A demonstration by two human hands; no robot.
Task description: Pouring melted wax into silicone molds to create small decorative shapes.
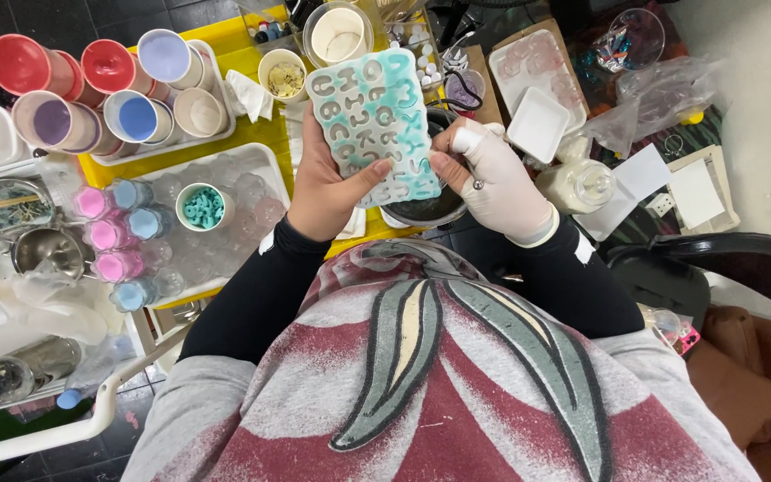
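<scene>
Silicone letter mould [372, 125], pale with teal streaks, held face-up close to the chest, above a dark bowl [430, 210]. Gripped at the lower left edge by the bare left hand [327, 178], thumb laid across the front. Pinched at the lower right edge by the right hand [493, 174] in a white glove, fingertips curled onto the face.

Step in hand, judged from the grip: inspection or flexing of the mould, with cavities facing up. Next move likely calls for steady support from both sides and gentle bending, keeping the mould over the bowl.

Count, working outward:
- One mould, one dark bowl.
- One small white cup of teal pieces [203, 205] on a white tray [261, 161], to the left.
- Three pink jars [104, 234] and three blue jars [145, 223] on the same tray.
- Six large cups [131, 116] further off, showing two red, one purple, one blue, one lilac and one beige interior.
</scene>
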